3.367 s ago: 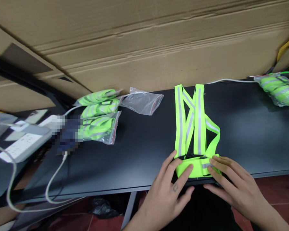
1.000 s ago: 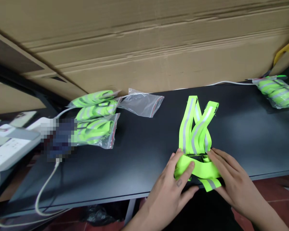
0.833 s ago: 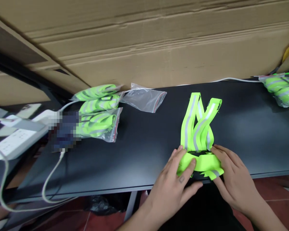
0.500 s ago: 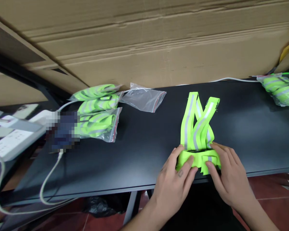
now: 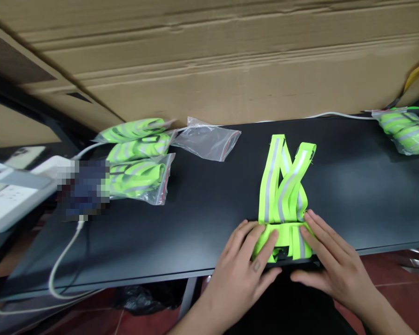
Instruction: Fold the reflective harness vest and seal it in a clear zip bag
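Note:
A neon yellow-green reflective vest (image 5: 270,186) made of straps with silver stripes lies on the black table close to its front edge. Two shoulder straps stretch away from me, and the waist band is bunched at the near end, with a black piece, perhaps a buckle, showing there. My left hand (image 5: 246,265) rests on the left side of the band, fingers stretched and thumb apart. On the right side, my right hand (image 5: 335,260) lays its straight fingers on the band, its thumb off the cloth. Both hands are open. Some of the band is hidden under the fingers.
An unfilled clear zip bag (image 5: 207,139) lies at the back of the table (image 5: 209,209). Several bagged vests (image 5: 139,174) are at the left, and another bagged vest (image 5: 407,128) is at the far right. A white power strip (image 5: 10,204) and cable (image 5: 61,260) sit left.
Both thumbs have come off the band and spread toward me. The band's near end now lies flatter and slightly closer to the table edge, exposing the black piece.

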Tool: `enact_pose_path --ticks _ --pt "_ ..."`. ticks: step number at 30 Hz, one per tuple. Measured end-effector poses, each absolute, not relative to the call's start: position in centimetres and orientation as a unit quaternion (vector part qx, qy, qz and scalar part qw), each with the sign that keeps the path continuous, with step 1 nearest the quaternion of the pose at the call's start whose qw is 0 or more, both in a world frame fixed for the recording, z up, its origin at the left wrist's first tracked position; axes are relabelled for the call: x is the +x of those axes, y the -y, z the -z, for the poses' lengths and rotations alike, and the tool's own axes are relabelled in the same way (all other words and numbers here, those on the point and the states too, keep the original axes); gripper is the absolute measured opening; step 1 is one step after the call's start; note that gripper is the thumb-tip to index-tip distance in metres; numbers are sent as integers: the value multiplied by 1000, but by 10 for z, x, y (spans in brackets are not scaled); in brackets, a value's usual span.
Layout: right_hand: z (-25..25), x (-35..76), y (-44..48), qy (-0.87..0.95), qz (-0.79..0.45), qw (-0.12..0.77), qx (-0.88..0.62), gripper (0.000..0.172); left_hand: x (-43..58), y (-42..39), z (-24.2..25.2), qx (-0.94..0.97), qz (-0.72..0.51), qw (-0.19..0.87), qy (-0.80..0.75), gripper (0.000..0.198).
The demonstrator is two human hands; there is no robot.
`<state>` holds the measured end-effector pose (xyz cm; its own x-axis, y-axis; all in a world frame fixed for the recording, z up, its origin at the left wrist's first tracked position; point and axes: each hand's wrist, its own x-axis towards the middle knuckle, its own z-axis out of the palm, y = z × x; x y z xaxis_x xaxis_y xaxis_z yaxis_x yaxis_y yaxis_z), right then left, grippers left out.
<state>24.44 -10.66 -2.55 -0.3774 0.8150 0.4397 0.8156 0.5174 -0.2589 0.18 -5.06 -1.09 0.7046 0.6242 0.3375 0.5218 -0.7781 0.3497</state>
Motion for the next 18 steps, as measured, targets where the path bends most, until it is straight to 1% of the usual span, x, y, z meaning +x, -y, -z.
enact_pose_path --ticks 1,2,4,7,10,11,13,15,18 --pt "26 249 111 839 -7 254 -480 64 -2 51 10 918 -235 119 -297 43" --pt "28 253 116 845 -13 253 -471 59 -6 51 10 919 -249 126 -280 38" --pt "29 261 123 853 -29 259 -453 48 -12 51 8 919 -274 145 -244 34" --pt "24 269 119 861 -60 256 -436 39 -15 47 6 911 -290 198 -216 29" --pt "10 271 96 862 -103 229 -440 22 -10 35 3 873 -297 283 -263 23" --pt "4 271 86 864 -113 213 -441 20 -7 30 2 861 -288 308 -285 20" --pt "-5 271 66 871 -122 175 -443 31 -2 18 -2 852 -246 330 -325 18" --pt "-9 270 51 872 -122 137 -454 41 3 8 -5 859 -198 316 -352 21" --pt "-5 266 39 853 -107 115 -498 42 7 -3 -5 873 -151 257 -385 26"
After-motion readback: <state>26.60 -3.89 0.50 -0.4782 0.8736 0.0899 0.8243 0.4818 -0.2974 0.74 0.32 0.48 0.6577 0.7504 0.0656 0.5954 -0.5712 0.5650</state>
